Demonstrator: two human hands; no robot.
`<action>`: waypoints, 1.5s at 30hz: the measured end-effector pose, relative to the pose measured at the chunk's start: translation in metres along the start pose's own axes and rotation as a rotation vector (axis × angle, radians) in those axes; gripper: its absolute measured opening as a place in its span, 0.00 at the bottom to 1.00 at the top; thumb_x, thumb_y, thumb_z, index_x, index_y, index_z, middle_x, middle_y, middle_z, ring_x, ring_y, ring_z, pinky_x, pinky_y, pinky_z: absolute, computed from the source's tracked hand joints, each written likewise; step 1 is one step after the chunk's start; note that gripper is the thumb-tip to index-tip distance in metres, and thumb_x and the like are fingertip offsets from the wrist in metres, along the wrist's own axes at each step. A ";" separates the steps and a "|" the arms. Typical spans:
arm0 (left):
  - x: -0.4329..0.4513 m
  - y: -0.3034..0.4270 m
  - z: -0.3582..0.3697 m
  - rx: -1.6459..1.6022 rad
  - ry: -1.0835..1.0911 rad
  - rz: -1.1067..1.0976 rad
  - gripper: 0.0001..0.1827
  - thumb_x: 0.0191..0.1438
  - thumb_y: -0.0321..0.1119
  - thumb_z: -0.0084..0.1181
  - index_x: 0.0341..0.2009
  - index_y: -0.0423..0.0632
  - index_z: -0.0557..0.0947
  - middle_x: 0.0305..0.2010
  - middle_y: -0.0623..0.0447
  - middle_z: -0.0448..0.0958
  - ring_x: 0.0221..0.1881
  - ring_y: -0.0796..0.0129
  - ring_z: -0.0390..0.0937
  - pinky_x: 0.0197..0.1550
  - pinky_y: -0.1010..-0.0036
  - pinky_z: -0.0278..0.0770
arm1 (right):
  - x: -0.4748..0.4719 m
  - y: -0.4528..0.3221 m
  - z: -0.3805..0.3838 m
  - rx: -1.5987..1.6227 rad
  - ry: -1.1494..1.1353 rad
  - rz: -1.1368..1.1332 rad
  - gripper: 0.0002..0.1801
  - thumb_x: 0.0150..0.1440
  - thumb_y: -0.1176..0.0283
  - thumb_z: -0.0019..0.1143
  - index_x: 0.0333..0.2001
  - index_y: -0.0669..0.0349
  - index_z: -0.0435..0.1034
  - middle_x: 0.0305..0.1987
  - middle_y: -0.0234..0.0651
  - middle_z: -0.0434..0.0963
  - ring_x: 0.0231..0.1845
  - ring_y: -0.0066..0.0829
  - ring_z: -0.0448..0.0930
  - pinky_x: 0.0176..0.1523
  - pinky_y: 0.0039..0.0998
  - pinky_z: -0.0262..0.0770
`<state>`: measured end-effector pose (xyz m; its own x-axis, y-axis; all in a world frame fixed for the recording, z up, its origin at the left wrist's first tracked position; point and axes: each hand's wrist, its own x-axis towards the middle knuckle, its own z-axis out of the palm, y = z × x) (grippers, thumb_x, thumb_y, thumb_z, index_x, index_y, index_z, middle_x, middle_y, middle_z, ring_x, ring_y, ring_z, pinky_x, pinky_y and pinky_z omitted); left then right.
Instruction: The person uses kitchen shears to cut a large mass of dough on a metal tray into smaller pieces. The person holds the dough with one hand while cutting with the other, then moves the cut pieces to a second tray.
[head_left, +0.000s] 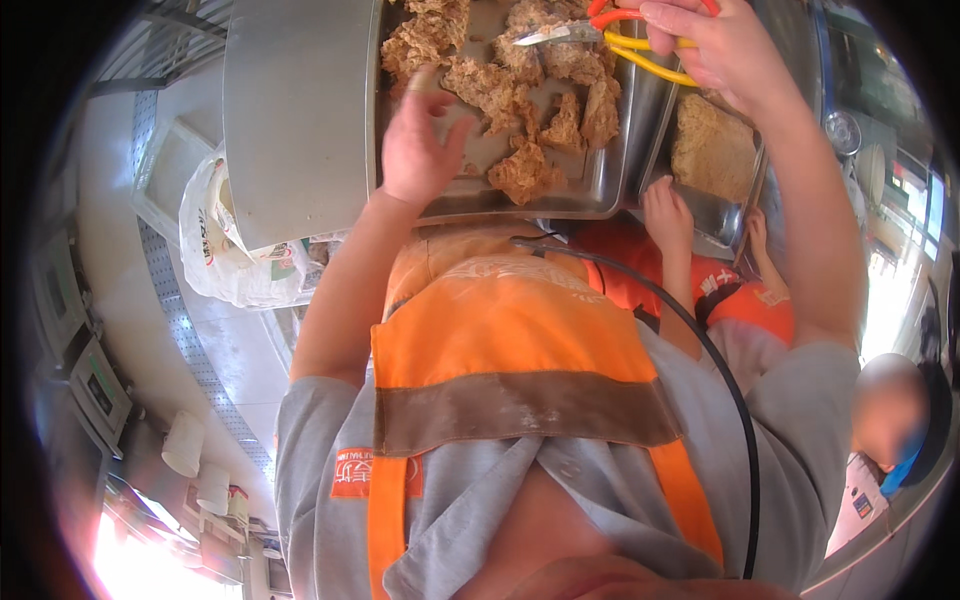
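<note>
My right hand grips scissors with red and yellow handles. Their blades point left over a deep metal tray. Inside that tray lie several rough, brown, crusted chunks of food, which look fried. My left hand is above the tray's left side, thumb apart from the fingers, with nothing seen in its grasp. A pale band wraps one of its fingers. The fingertips come close to the upper-left chunks; whether they touch is unclear.
A smaller metal tray with a tan block of food sits to the right. A nearby person's hand is at its edge. Left are a metal surface and a white plastic bag. A black cable crosses my chest.
</note>
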<state>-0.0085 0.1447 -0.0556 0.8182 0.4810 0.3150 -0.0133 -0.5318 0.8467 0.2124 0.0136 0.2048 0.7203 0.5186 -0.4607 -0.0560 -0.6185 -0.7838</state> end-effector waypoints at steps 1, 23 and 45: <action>0.004 -0.004 -0.006 -0.038 0.051 0.007 0.44 0.52 0.30 0.72 0.70 0.42 0.63 0.45 0.51 0.82 0.41 0.60 0.80 0.43 0.66 0.81 | -0.004 0.008 -0.002 -0.142 -0.028 -0.077 0.12 0.62 0.73 0.59 0.46 0.68 0.80 0.26 0.30 0.78 0.25 0.20 0.76 0.30 0.21 0.72; 0.100 0.016 0.004 0.439 -0.652 0.262 0.47 0.55 0.52 0.66 0.74 0.55 0.60 0.52 0.51 0.82 0.59 0.52 0.75 0.61 0.56 0.70 | -0.038 0.087 -0.016 -0.293 0.389 0.087 0.16 0.66 0.64 0.59 0.53 0.60 0.81 0.30 0.26 0.81 0.32 0.15 0.76 0.38 0.21 0.71; 0.128 0.005 0.073 0.174 -0.738 0.037 0.42 0.59 0.35 0.62 0.75 0.58 0.57 0.48 0.42 0.81 0.49 0.45 0.80 0.51 0.54 0.79 | 0.055 0.142 -0.031 0.121 0.107 0.315 0.16 0.64 0.69 0.59 0.54 0.62 0.79 0.29 0.27 0.80 0.25 0.17 0.75 0.33 0.21 0.71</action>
<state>0.1382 0.1524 -0.0428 0.9921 -0.0980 -0.0787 -0.0073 -0.6699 0.7424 0.2654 -0.0634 0.0811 0.7225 0.2444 -0.6467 -0.3641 -0.6606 -0.6565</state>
